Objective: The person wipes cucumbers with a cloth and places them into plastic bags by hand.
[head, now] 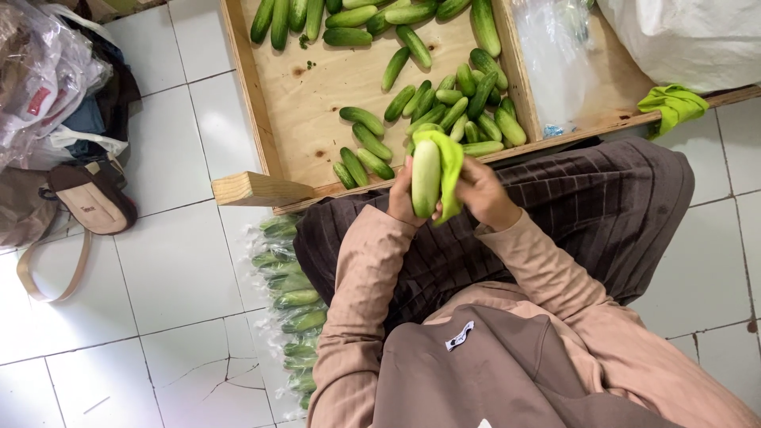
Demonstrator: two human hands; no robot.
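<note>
My left hand (399,198) grips a pale green cucumber (426,177) held upright over my lap. My right hand (485,192) holds a lime-green cloth (450,164) wrapped against the cucumber's right side and top. Both hands are just in front of the near edge of a shallow wooden tray (295,119). Several dark green cucumbers (456,111) lie loose in the tray, most of them heaped at its right near corner, others along the far edge.
A clear plastic bag of cucumbers (292,305) lies on the white tiled floor by my left knee. Another lime-green cloth (672,105) hangs over the tray's right edge. Bags and a brown handbag (89,200) sit at the left. A white sack (690,32) rests top right.
</note>
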